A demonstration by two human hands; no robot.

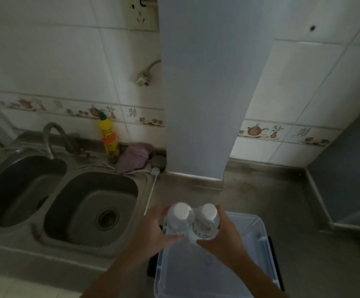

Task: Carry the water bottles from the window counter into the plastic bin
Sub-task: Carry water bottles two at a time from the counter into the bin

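- Counter (282, 190): steel, with a double sink (88, 211).
- On it: bin (258, 237), yellow bottle (108, 136), cloth (134, 157) (purple, crumpled).

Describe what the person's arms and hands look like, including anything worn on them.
Both forearms enter from the bottom edge and are bare as far as the frame shows: no sleeves or cuffs in view. The left hand and right hand wear no gloves, and no watch, bracelet or ring shows on either wrist or on the visible fingers. The light is dim, so small marks cannot be ruled out.
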